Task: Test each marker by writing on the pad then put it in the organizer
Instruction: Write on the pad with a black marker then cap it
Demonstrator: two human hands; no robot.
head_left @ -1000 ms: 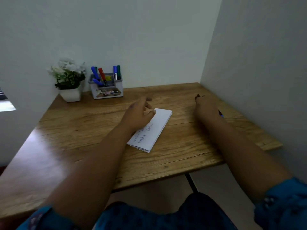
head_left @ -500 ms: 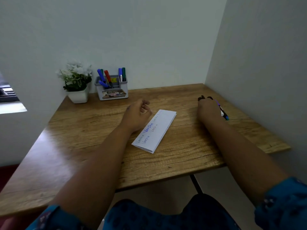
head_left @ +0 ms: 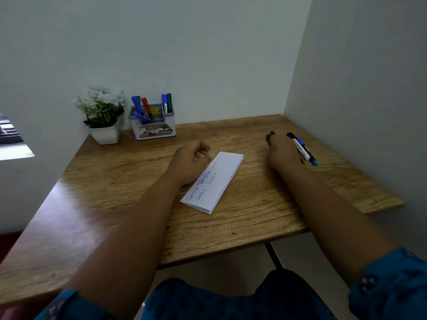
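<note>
Wood-grain desk top (head_left: 231, 218), warm brown, set into a corner; pale wall behind, second pale wall along the right edge. Bright window sill at far left edge of view. Dark metal leg under the front edge, light floor below.

Left to right on the surface:
- White square pot with white flowers (head_left: 104, 116), back left, against the wall
- Grey organizer (head_left: 152, 125) just beside the pot, also against the back wall; printed label on its front. Markers stand in it: blue and green caps plus a red marker (head_left: 147, 108) leaning in the left section, a blue and a green one upright at the right
- Left hand (head_left: 188, 161) resting on the desk at the left edge of the pad, fingers loosely curled, nothing gripped; heel of the hand touching or just overlapping the paper's margin
- Pad (head_left: 213, 181), white folded paper lying flat mid-desk, angled with its far end to the right. Several handwritten test words on it, faint grey-blue ones and one bolder blue
- Right hand (head_left: 283, 151) palm down on the desk, well apart from the pad; fingertips dark and pointing toward the back wall. Whether it grips anything: cannot tell
- Two loose markers lying flat at the hand's right side, side by side: white-barrelled marker (head_left: 300, 147) with black cap touching the hand, blue marker (head_left: 308, 152) just beyond it

Blue patterned sleeves at both lower corners
</note>
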